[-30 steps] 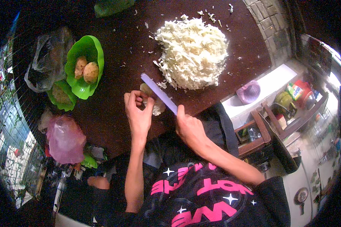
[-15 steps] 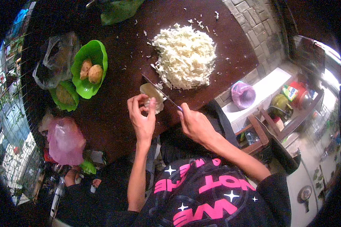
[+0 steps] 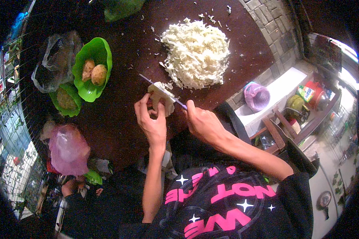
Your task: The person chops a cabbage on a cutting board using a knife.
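A pale, layered piece of cabbage (image 3: 164, 98) is pinched between the thumb and fingers of my left hand (image 3: 152, 125), just over the near part of the dark brown table (image 3: 123, 131). My right hand (image 3: 204, 122) is closed round the handle of a knife (image 3: 181, 104). Its thin blade slants up and left along the far side of the cabbage piece, the tip showing beyond it. A few shreds lie by the blade. Beyond both hands rises a big heap of shredded cabbage (image 3: 196, 55).
On the left stand a green scalloped bowl (image 3: 91, 91) with two brown, potato-like lumps, a second green bowl (image 3: 66, 107), a clear plastic bag (image 3: 46, 77) and a pink bag (image 3: 70, 150). Another person's hand (image 3: 71, 186) shows lower left. A purple basket (image 3: 256, 97) sits at right.
The knife has shifted slightly up and left, and its blade now shows as a thin light line. The cabbage piece is tilted more into view. My left hand still grips it.
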A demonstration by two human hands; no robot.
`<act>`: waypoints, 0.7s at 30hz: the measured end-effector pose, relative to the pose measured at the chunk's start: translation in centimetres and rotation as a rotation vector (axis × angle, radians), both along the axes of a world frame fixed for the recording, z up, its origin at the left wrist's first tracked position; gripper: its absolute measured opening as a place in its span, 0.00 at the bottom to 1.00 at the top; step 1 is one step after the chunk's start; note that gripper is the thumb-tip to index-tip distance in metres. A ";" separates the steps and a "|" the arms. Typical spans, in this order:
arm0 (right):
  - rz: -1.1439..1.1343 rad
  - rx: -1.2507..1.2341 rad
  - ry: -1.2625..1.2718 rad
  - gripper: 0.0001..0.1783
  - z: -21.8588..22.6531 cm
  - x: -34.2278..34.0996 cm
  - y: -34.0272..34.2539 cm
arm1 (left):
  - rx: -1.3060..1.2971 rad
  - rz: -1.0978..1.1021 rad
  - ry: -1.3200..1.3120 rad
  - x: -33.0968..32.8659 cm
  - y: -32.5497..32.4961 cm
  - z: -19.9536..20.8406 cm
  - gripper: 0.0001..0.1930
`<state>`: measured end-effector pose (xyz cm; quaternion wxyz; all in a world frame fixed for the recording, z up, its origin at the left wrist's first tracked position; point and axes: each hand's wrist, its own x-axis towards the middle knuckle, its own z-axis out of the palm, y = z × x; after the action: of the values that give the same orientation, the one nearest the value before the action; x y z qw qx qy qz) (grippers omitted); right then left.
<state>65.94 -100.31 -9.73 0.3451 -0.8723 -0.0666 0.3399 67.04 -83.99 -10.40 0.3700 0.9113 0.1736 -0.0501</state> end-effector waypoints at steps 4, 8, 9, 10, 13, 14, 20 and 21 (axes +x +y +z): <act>-0.030 -0.050 0.090 0.09 0.5 -0.6 1.3 | -0.014 -0.018 0.037 0.4 -0.5 0.9 0.21; -0.012 -0.114 0.059 0.07 0.6 -1.3 2.6 | 0.046 -0.073 -0.002 0.2 -0.1 0.5 0.21; -0.025 -0.131 0.051 0.07 0.6 -1.4 2.7 | 0.035 -0.068 0.008 0.3 -0.1 0.5 0.21; -0.035 -0.149 0.042 0.07 0.6 -1.4 2.6 | 0.035 -0.065 0.006 0.2 0.0 0.4 0.21; -0.063 -0.131 0.057 0.09 0.7 -0.9 2.2 | 0.000 -0.036 0.019 0.2 0.0 0.3 0.21; -0.062 -0.132 0.057 0.09 1.0 -0.8 2.2 | -0.016 -0.037 0.018 0.3 0.0 0.3 0.21; -0.099 -0.131 0.087 0.09 1.4 -1.5 3.4 | -0.023 -0.032 -0.012 0.0 0.2 -0.2 0.18; -0.117 -0.094 0.128 0.09 2.2 -1.3 3.1 | -0.024 -0.025 0.017 0.1 0.2 -0.1 0.17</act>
<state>64.68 -97.17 -7.58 0.3265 -0.8664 0.0226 0.3772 67.15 -83.75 -10.51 0.3788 0.9084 0.1649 -0.0646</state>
